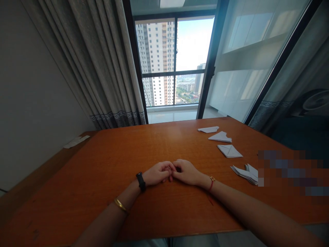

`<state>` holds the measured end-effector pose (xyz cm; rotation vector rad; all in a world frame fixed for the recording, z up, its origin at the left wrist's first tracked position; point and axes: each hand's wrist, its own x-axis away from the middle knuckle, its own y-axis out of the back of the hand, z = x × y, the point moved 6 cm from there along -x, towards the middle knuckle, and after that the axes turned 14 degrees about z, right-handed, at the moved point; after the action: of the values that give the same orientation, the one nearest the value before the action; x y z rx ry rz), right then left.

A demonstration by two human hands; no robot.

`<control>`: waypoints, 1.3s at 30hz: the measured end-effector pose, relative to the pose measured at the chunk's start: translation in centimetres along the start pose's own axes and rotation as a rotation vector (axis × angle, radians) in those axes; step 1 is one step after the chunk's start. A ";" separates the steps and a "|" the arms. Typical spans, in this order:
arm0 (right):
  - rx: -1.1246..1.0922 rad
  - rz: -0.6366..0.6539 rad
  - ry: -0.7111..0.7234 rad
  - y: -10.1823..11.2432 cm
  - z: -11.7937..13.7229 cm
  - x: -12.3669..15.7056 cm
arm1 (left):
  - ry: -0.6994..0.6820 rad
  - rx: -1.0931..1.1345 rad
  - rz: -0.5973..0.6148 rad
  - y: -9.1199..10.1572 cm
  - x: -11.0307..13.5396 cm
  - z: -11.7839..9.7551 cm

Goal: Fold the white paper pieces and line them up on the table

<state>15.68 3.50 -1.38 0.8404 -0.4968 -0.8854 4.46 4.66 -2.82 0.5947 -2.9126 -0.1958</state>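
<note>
We rest both hands on the wooden counter (108, 161), knuckles up and meeting at the middle. Our left hand (157, 173) is curled loosely, its fingers (167, 168) bent inward and touching those of our right hand (187, 172), which is curled the same way. Whether anything small is pinched between them we cannot tell; nothing shows there, and the fingertips are tucked out of sight.

On our left wrist sits a black band (141, 181), with a gold bangle (120, 205) further up the forearm. A red string bracelet (211, 184) circles our right wrist.

The nearest things lie to our right, well apart from the hands: a row of folded white paper pieces running away from us along the counter. Closest is a small stack of folded sheets (246, 173), then a folded square with creases (229, 151), then a pointed folded piece (220, 137), and farthest a flat folded piece (208, 129). None touch each other.

We see no box, tray or other container on the counter; the papers lie straight on the wood. Another slip of white paper (76, 141) lies on the lower ledge (33, 178) at far left, beside the curtain (102, 68).
</note>
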 end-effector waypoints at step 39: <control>0.057 -0.015 0.014 0.1 0.5 0.0 | 0.050 0.034 -0.046 0.1 0.3 -0.1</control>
<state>15.40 3.30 -0.95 0.9029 -0.5056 -0.8821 4.19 4.63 -2.72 0.6627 -2.8617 -0.1355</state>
